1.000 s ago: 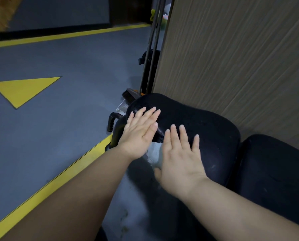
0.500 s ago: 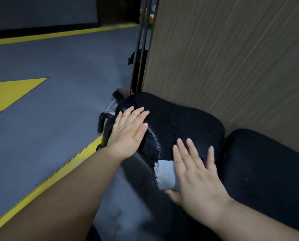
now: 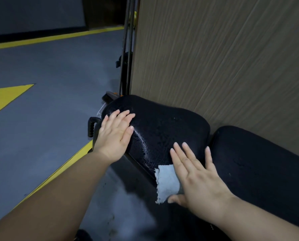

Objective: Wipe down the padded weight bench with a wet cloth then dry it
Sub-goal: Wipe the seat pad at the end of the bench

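Two hands are on the bench, and only one has travelled. At the far-left end of the black, rounded, padded surface (image 3: 162, 126) the left hand (image 3: 114, 134) has stayed put, its fingers straight and close together, flat on the vinyl as a brace. A second ago the small, pale grey, ragged-edged cloth (image 3: 166, 181) was just beside that hand. It has since gone along the near edge to the near-right corner, where it hangs partly over the side. The right hand (image 3: 195, 178) has slid with it and presses it down with fingers spread wide and straight, gripping nothing. Between the hands a wet, beaded sheen catches the light. I'd say the wet pass over this pad is well under way, with the drying not yet begun.

On the left lies a matt blue-grey floor (image 3: 40, 105) with a bright yellow painted line (image 3: 61, 168). A black ribbed handle (image 3: 91, 127) juts out by the left wrist. The surface itself is pebbled, cracked-looking vinyl with soft rounded corners. The cloth looks fuzzy and absorbent. Just beside the surface on the right, a longer black back pad (image 3: 258, 162) looks matt and dry. Behind both stands a flat beige wood-grain panel (image 3: 214, 58).
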### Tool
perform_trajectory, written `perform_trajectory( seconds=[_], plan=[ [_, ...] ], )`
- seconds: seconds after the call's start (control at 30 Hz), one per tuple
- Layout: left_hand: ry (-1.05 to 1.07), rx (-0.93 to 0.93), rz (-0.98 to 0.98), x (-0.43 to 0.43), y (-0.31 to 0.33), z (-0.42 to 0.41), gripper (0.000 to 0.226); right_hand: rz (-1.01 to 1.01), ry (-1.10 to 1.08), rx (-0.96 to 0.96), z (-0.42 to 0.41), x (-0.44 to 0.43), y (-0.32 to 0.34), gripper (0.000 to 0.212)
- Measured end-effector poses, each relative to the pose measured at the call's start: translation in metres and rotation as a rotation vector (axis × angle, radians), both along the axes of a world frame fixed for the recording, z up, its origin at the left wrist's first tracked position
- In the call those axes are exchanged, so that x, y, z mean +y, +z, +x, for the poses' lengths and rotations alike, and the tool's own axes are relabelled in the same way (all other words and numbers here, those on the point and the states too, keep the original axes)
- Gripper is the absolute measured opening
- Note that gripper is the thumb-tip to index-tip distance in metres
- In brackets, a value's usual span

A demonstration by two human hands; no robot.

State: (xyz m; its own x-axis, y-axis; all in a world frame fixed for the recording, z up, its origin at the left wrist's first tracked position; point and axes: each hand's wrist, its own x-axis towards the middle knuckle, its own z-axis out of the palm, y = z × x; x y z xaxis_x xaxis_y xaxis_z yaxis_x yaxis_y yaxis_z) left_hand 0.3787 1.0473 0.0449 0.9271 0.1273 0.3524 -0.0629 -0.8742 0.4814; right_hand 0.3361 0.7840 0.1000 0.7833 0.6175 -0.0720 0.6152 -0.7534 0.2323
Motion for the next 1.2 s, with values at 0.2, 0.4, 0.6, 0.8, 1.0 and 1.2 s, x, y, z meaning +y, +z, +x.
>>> perform_trajectory(
  seconds=[0.2, 0.4, 0.6, 0.8, 1.0, 1.2],
  plan=[
    [0.007, -0.023, 0.007, 0.000, -0.002, 0.002, 0.065, -0.099, 0.179, 0.056, 0.008, 0.034, 0.018, 0.127],
    [-0.010, -0.035, -0.008, 0.000, -0.001, 0.002, 0.064, -0.049, 0.223, 0.158, 0.006, 0.037, 0.018, 0.115],
    [-0.003, -0.061, -0.012, 0.002, -0.005, 0.003, 0.060, -0.089, 0.187, 0.267, 0.035, -0.005, 0.032, 0.126],
    [0.012, -0.089, -0.014, -0.001, -0.006, 0.004, 0.058, -0.170, 0.270, 0.281, 0.038, 0.011, 0.040, 0.137],
    [0.013, -0.077, -0.014, 0.001, -0.004, 0.002, 0.058, -0.131, 0.332, 0.262, 0.050, 0.004, 0.034, 0.137],
    [0.107, 0.037, -0.024, -0.020, 0.023, 0.009, 0.075, -0.155, 0.263, 0.286, 0.091, -0.016, 0.041, 0.138]
  ],
)
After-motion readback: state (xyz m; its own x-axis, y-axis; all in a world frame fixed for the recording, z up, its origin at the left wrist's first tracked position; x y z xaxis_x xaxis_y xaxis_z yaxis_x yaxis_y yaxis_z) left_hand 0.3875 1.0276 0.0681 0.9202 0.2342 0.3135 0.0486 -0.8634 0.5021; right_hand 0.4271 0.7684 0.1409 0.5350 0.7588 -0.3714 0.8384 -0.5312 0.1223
